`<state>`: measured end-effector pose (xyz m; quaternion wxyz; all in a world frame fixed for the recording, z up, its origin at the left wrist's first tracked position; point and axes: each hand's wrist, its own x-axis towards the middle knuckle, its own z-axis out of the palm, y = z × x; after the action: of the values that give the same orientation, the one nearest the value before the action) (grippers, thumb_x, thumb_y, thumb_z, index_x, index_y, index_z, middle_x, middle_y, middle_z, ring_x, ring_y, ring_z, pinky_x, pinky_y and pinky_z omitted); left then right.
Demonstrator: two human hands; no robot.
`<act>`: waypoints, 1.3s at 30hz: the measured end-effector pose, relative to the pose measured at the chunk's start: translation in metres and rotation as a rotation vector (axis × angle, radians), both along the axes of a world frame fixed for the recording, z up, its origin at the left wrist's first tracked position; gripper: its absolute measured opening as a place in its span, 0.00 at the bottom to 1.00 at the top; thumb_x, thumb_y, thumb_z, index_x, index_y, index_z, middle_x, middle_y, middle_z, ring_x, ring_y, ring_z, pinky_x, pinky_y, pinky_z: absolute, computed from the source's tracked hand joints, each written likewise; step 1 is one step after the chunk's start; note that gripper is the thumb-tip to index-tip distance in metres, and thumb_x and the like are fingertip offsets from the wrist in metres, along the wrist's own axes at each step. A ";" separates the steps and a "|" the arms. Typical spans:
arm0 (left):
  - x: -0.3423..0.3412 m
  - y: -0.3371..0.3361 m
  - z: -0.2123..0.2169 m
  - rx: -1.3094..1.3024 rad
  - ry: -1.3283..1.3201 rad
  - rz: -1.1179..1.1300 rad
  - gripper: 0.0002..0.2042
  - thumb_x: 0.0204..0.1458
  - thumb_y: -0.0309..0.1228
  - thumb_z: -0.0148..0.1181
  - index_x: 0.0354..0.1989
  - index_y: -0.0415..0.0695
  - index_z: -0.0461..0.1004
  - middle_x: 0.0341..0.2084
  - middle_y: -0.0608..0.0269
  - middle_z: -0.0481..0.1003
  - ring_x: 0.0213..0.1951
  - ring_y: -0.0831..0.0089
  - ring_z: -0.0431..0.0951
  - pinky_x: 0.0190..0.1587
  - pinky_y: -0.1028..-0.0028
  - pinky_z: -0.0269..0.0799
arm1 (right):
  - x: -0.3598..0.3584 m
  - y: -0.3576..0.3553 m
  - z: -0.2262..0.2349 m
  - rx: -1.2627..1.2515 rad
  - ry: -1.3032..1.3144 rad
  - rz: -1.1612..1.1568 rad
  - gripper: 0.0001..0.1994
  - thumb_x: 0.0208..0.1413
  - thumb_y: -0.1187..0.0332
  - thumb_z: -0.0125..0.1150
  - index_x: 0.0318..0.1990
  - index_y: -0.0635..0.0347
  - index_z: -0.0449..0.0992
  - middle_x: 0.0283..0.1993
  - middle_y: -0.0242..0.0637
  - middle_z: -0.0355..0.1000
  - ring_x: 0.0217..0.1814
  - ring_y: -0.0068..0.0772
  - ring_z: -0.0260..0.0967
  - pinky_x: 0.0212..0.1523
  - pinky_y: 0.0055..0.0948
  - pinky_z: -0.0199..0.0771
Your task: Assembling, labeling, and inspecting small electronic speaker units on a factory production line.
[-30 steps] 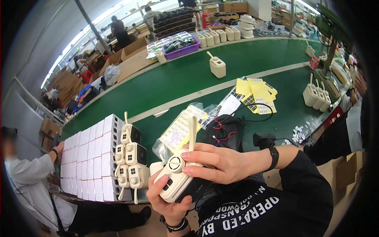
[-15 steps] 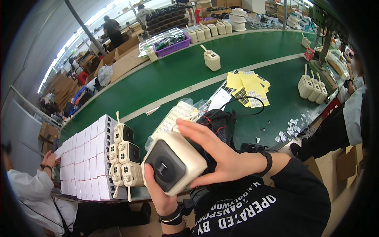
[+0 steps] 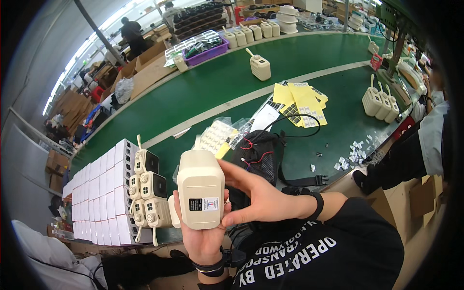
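Observation:
A cream portable speaker (image 3: pixel 201 186) is held up in front of me, a narrow face with a small black-and-white label turned toward me. My left hand (image 3: pixel 205 244) cradles it from below, fingers partly hidden behind it. Along its right side my right hand (image 3: pixel 263 195) grips it, thumb near the lower corner. Left of my hands, several cream speakers (image 3: pixel 153 186) with knobs, dark grilles and strap handles are stacked beside rows of white boxes (image 3: pixel 104 193). Behind the held speaker lies a sheet of pale stickers (image 3: pixel 216 137) in clear plastic.
A black bag (image 3: pixel 253 157) with a cable sits right of the speaker. Yellow sticker sheets (image 3: pixel 302 99) and white scraps (image 3: pixel 355 154) lie on the green table. One speaker (image 3: pixel 260 67) stands on the green belt (image 3: pixel 203 92). More speakers (image 3: pixel 380 103) stand at right. Co-workers are at both sides.
The speaker has been turned: its dark grille faced me before, and now the labelled narrow face does. My right hand has shifted from its top down to its side. The co-worker's hand at left has left view.

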<state>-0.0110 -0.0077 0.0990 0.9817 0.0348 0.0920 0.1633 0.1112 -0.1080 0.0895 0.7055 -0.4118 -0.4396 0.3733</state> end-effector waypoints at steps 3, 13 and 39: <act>0.001 -0.003 -0.001 0.080 0.099 0.038 0.28 0.56 0.54 0.34 0.55 0.44 0.61 0.44 0.47 0.69 0.45 0.52 0.71 0.41 0.57 0.73 | -0.004 0.000 0.005 -0.074 0.034 0.097 0.51 0.37 0.61 0.72 0.64 0.66 0.41 0.61 0.44 0.53 0.64 0.34 0.49 0.63 0.31 0.47; 0.007 -0.015 -0.024 0.840 0.213 0.574 0.32 0.57 0.55 0.30 0.62 0.42 0.47 0.57 0.56 0.56 0.58 0.63 0.58 0.59 0.63 0.54 | 0.002 -0.011 0.014 0.070 -1.020 -0.616 0.48 0.29 0.70 0.68 0.62 0.68 0.47 0.56 0.50 0.50 0.57 0.49 0.49 0.57 0.40 0.54; -0.003 -0.019 -0.036 0.198 -0.014 0.186 0.30 0.54 0.45 0.47 0.60 0.40 0.51 0.51 0.42 0.60 0.50 0.56 0.66 0.50 0.62 0.66 | 0.009 -0.003 0.020 0.121 -0.322 -0.366 0.16 0.62 0.67 0.40 0.49 0.68 0.69 0.50 0.45 0.66 0.52 0.32 0.62 0.50 0.25 0.61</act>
<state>-0.0141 -0.0262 0.0631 0.9546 0.1219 0.0715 0.2622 0.1207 -0.1109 0.1099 0.7055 -0.4958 -0.4860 0.1420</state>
